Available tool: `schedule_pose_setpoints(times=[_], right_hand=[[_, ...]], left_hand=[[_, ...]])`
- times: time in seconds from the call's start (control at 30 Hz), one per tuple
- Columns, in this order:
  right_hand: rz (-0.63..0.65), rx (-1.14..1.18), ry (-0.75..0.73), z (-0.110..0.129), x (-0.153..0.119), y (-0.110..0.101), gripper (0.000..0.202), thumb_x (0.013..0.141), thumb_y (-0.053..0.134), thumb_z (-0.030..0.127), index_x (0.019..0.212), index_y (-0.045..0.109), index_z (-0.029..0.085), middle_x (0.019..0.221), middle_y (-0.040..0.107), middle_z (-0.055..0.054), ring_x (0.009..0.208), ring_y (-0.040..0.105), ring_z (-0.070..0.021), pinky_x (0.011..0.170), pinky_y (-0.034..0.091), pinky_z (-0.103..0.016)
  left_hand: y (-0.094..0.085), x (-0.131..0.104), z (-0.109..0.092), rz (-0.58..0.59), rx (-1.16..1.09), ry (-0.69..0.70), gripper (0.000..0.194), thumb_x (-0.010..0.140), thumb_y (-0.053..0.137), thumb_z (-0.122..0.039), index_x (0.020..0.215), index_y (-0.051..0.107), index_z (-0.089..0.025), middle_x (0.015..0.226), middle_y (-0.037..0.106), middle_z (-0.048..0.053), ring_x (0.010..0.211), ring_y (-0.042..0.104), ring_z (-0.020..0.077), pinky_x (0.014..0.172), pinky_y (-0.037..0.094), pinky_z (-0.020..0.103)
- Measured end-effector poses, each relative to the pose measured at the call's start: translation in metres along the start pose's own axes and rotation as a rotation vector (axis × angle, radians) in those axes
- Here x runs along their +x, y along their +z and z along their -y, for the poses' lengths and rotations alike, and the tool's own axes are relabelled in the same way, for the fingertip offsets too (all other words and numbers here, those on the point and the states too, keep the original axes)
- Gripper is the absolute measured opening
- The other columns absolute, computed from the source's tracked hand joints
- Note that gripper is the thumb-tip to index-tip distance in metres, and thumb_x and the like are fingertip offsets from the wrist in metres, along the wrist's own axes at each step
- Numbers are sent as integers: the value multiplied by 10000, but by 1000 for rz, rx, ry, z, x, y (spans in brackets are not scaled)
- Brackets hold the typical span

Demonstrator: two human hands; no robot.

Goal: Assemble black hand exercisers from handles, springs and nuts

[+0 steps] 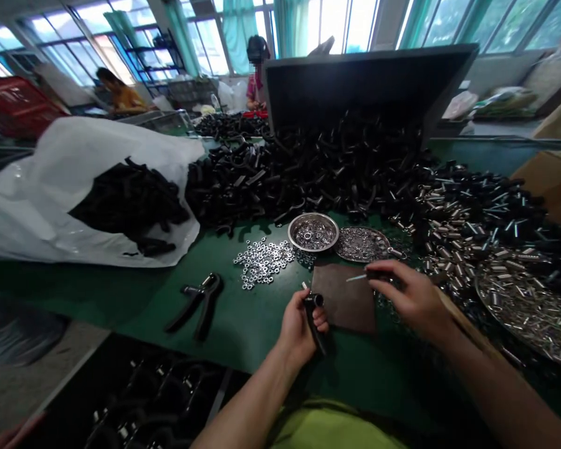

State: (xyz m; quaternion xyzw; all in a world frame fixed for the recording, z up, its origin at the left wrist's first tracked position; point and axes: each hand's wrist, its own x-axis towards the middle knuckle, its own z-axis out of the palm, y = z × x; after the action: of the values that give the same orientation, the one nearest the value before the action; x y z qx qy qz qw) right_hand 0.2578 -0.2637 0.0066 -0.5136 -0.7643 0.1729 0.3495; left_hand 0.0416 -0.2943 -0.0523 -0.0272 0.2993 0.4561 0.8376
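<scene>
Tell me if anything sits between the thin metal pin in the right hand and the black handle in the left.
Nothing visible does. The thin metal pin and the black plastic handle are separated only by a bare corner of the brown square pad.

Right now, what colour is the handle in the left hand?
Black, seen in the head view: the left hand grips the handle.

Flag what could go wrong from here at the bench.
1. The right hand pinches a thin pin by one end; it could slip and vanish among the loose nuts.
2. The left hand grips a black handle close to the pad, so a missed insertion might jab the fingers.
</scene>
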Motion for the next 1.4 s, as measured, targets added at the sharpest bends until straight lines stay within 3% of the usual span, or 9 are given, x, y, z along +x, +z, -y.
schedule_pose_setpoints(times=[0.23, 0.33, 0.43, 0.6, 0.73, 0.87, 1.0, 1.17, 1.4], right_hand=[[-72, 58, -229, 53, -43, 54, 146, 881, 493, 173, 989, 591, 167, 925, 665, -72, 893, 613, -172, 791, 472, -284], [-47, -47, -51, 51, -42, 63, 243, 891, 496, 355, 791, 608, 163, 713, 648, -60, 696, 618, -188, 661, 466, -298], [106, -66, 146, 52, -42, 61, 403, 911, 413, 451, 672, 597, 184, 574, 603, -35, 551, 586, -172, 547, 435, -281], [11, 65, -85, 54, -45, 57, 286, 911, 421, 346, 1089, 581, 189, 1013, 657, -103, 917, 613, -221, 794, 475, -356], [163, 243, 210, 52, -45, 55, 353, 955, 283, 369, 1110, 541, 185, 599, 595, 6, 525, 570, -159, 544, 480, -288], [67, 203, 76, 51, -47, 51, 278, 887, 467, 358, 1105, 555, 210, 892, 654, -62, 828, 613, -199, 754, 486, -343], [173, 351, 248, 51, -49, 50, 303, 942, 338, 382, 1095, 537, 211, 557, 546, 25, 549, 566, -158, 570, 472, -283], [36, 355, 86, 53, -48, 52, 242, 850, 535, 346, 1059, 576, 232, 977, 632, -79, 909, 583, -219, 791, 475, -381], [31, 1358, 845, 59, -44, 74, 263, 796, 577, 435, 873, 449, 219, 563, 451, 77, 407, 377, -58, 349, 292, -154]], left_hand=[[14, -9, 25, 0, 96, 154, 238, 768, 514, -305, 594, 500, -143, 427, 429, -29, 389, 369, 69, 432, 299, 194], [17, -14, 30, -40, 158, 311, 217, 725, 582, -310, 611, 493, -149, 455, 446, -46, 406, 375, 58, 444, 300, 190], [16, -17, 31, -56, 281, 440, 202, 722, 612, -320, 664, 512, -154, 478, 467, -51, 431, 397, 64, 459, 308, 193], [13, -17, 31, -50, 349, 515, 224, 751, 597, -345, 669, 494, -164, 511, 462, -53, 461, 401, 69, 484, 317, 201], [11, -16, 32, -15, 517, 575, 209, 805, 566, -345, 714, 521, -162, 570, 480, -44, 506, 419, 78, 506, 326, 207], [12, -16, 31, -30, 534, 610, 235, 815, 550, -352, 681, 505, -164, 568, 467, -45, 514, 412, 78, 526, 336, 206], [16, -17, 31, -10, 589, 575, 205, 807, 559, -350, 727, 540, -163, 568, 468, -45, 514, 419, 83, 516, 331, 205], [18, -16, 28, -50, 556, 596, 163, 775, 582, -324, 743, 536, -171, 648, 498, -40, 535, 419, 83, 509, 333, 197], [18, -19, 31, -322, 1063, 897, 357, 709, 700, -371, 975, 512, -225, 913, 589, 19, 871, 544, 181, 792, 385, 267]])
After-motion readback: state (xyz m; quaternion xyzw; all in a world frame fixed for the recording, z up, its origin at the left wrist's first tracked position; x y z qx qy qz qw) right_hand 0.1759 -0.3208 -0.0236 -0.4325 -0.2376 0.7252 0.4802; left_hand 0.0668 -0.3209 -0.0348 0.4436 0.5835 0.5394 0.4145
